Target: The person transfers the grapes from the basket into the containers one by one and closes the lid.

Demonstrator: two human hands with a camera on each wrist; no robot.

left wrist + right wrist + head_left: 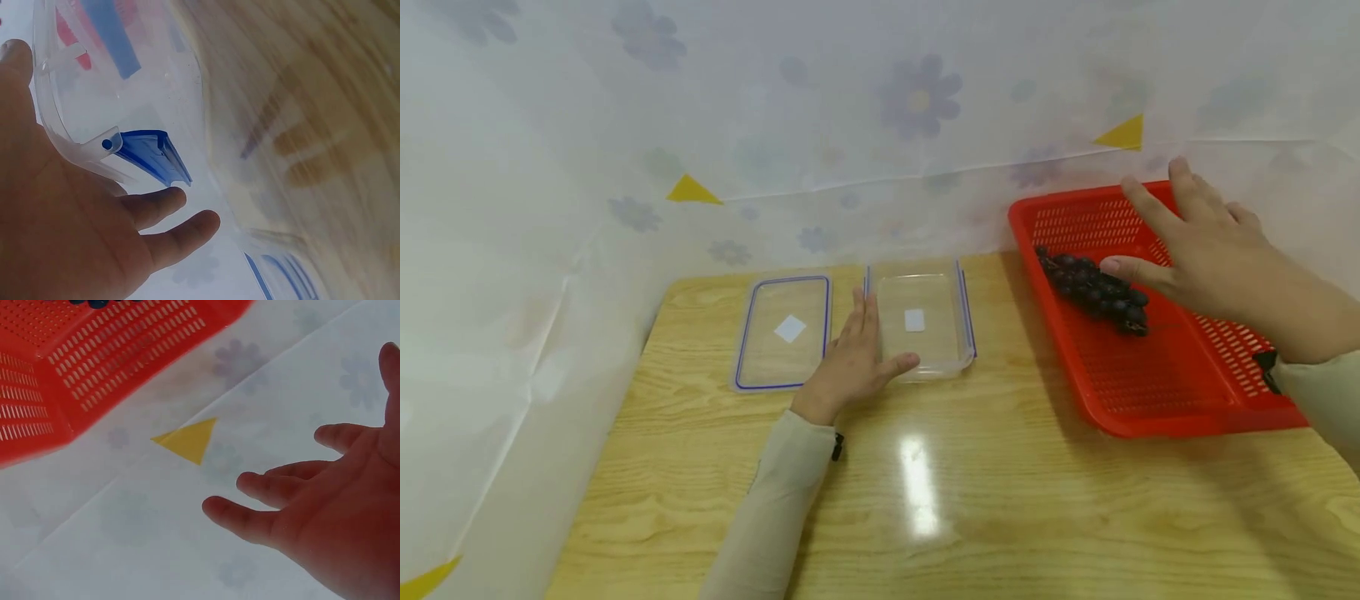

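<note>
My left hand (850, 358) is at the left side of a clear plastic food container (925, 364), its fingers extended along that wall and the thumb over the near left corner. In the left wrist view a blue clip flap (153, 153) hangs from the container's rim beside the fingers (184, 240). My right hand (1213, 258) hovers over the red plastic basket (1120, 425) with fingers spread and nothing in them. A bunch of dark grapes (1093, 292) lies inside the basket at its left, and the right thumb overlaps it in the head view.
Left of the container lies a clear lid (767, 358) with a blue seal and a white sticker (790, 328). All stand on a wood-grain table (1000, 500). A flowered white sheet (850, 100) with yellow triangles (692, 190) rises behind and at the left.
</note>
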